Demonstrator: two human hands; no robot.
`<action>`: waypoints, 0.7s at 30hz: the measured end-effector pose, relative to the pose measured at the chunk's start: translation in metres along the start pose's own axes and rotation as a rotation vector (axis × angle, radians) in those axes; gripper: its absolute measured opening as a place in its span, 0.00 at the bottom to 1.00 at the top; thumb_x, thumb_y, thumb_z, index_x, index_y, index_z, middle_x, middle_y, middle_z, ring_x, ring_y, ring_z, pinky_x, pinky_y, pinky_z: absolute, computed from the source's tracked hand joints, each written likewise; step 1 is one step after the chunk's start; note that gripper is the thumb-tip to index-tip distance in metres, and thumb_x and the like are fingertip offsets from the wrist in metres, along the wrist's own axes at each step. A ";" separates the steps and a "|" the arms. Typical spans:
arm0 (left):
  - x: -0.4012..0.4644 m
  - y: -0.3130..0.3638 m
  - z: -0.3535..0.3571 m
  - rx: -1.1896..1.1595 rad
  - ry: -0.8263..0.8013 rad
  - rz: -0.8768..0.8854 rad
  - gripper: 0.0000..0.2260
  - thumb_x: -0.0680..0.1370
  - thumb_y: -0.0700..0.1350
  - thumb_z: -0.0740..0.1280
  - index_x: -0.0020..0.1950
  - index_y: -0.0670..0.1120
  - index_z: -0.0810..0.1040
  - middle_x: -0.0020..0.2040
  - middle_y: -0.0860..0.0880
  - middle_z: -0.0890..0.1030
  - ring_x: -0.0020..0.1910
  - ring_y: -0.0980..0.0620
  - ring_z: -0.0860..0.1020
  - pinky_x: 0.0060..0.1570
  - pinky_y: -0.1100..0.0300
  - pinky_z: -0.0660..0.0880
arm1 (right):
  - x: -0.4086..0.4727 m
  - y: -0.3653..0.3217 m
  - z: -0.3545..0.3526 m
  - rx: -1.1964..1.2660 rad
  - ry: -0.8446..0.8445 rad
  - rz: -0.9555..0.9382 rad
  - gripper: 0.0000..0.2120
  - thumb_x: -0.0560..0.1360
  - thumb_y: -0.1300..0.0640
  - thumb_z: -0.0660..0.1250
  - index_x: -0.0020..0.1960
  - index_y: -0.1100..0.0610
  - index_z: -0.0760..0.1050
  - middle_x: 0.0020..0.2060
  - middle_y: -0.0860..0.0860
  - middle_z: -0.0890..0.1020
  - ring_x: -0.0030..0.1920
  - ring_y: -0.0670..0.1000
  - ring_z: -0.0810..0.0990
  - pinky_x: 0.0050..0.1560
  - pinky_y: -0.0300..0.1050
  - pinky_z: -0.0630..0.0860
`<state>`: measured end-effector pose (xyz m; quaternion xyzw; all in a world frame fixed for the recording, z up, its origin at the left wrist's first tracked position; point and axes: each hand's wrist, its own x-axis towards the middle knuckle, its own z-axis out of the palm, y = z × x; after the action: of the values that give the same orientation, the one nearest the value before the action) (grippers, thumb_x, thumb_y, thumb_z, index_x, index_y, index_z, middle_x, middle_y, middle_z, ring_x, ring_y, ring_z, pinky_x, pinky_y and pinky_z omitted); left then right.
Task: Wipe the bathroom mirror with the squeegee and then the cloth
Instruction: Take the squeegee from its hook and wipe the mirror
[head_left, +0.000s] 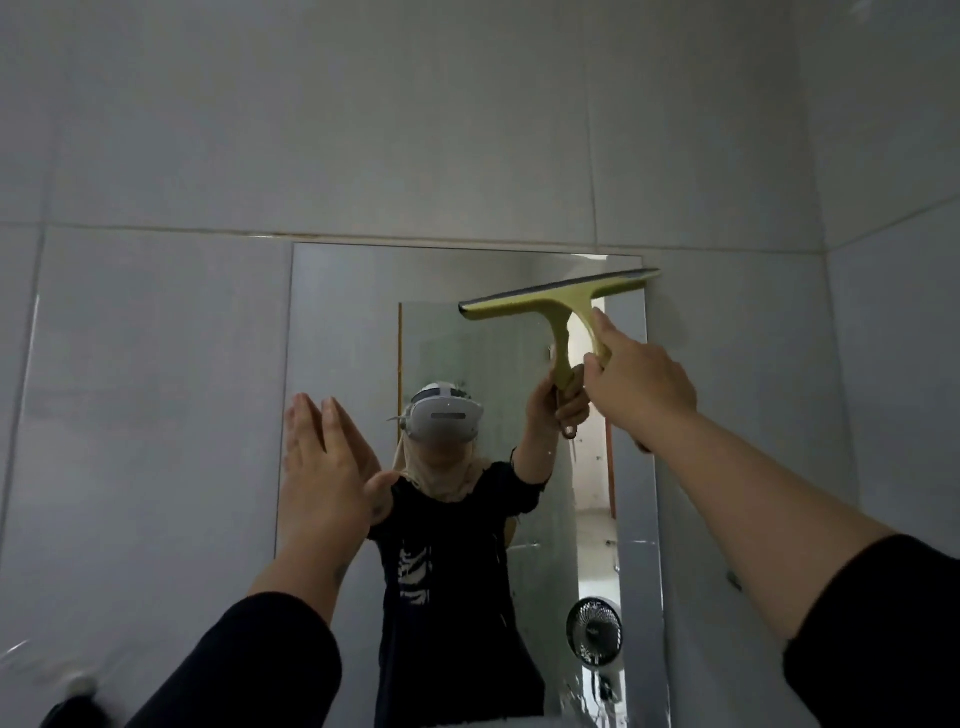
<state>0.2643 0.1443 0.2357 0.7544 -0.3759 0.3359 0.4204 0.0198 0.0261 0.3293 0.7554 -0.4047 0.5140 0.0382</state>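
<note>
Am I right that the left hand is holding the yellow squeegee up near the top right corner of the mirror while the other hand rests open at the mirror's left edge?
Not quite: in the head view the right hand holds the squeegee near the mirror's top right corner. The left hand is the open one at the mirror's left edge.

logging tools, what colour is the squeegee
Yellow-green squeegee with a dark blade edge, clearest in the head view.

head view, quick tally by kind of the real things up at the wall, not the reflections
hands: 2 (left hand flat and open at the mirror's left edge, right hand gripping the squeegee)
squeegee: 1 (yellow-green squeegee)
mirror: 1 (mirror)
total: 4
</note>
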 end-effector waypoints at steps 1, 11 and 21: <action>0.000 0.000 0.000 0.002 0.002 0.000 0.46 0.74 0.58 0.66 0.77 0.43 0.38 0.77 0.43 0.35 0.76 0.47 0.36 0.75 0.50 0.51 | -0.005 -0.002 0.005 0.039 -0.017 0.016 0.26 0.80 0.48 0.53 0.75 0.39 0.49 0.49 0.56 0.80 0.50 0.59 0.78 0.46 0.49 0.74; 0.000 -0.009 0.002 0.001 0.021 0.028 0.47 0.72 0.61 0.67 0.77 0.42 0.42 0.78 0.43 0.39 0.76 0.47 0.38 0.75 0.48 0.50 | -0.042 -0.049 0.043 0.509 -0.079 0.131 0.30 0.79 0.54 0.57 0.77 0.43 0.50 0.42 0.52 0.83 0.37 0.56 0.83 0.44 0.51 0.82; -0.034 -0.015 0.008 -0.083 0.000 -0.080 0.49 0.72 0.63 0.66 0.76 0.40 0.38 0.78 0.43 0.39 0.77 0.47 0.39 0.73 0.46 0.47 | -0.074 -0.129 0.085 0.501 -0.218 -0.042 0.30 0.78 0.55 0.58 0.75 0.40 0.50 0.41 0.55 0.82 0.33 0.54 0.83 0.35 0.51 0.83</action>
<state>0.2618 0.1523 0.1991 0.7508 -0.3590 0.3028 0.4644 0.1568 0.1142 0.2761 0.8005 -0.2507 0.5127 -0.1830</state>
